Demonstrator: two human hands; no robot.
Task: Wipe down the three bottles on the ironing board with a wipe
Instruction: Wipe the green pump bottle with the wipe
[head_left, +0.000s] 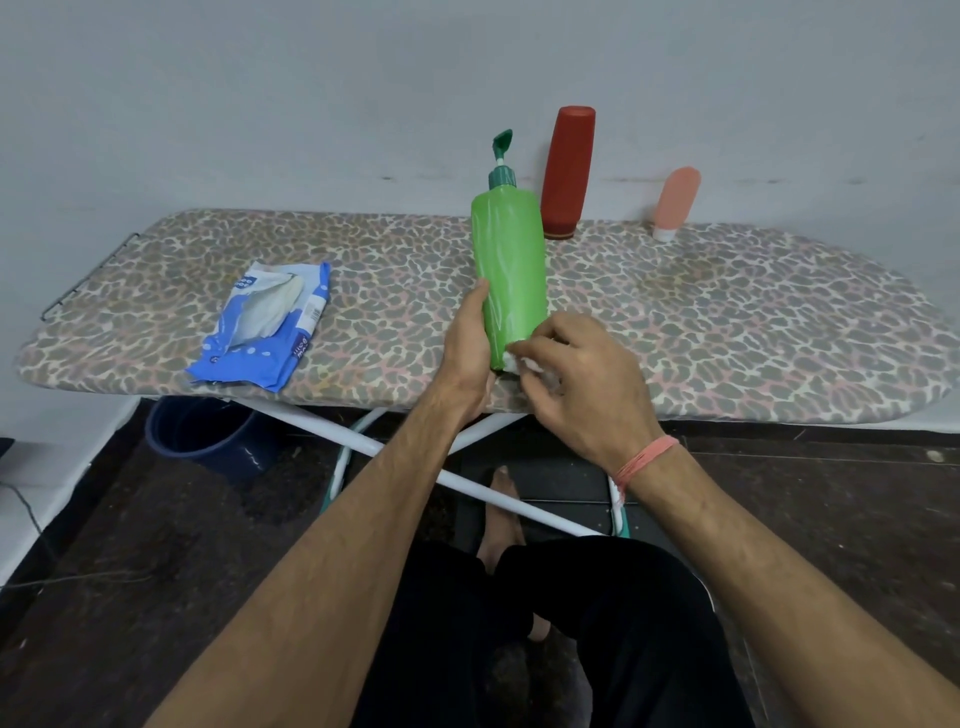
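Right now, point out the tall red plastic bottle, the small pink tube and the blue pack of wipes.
tall red plastic bottle (567, 166), head view, middle of its body.
small pink tube (675, 200), head view, its pink body above the white cap.
blue pack of wipes (260, 332), head view, its blue wrapper.

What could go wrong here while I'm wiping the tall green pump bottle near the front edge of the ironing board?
The green plastic pump bottle is held by the left hand right at the leopard-print ironing board front edge; a slip could drop it to the floor. The right hand pinches the white wipe low down, so the pump head may go unwiped. The upturned red bottle and small pink tube stand on their caps and might topple if the board is jolted.
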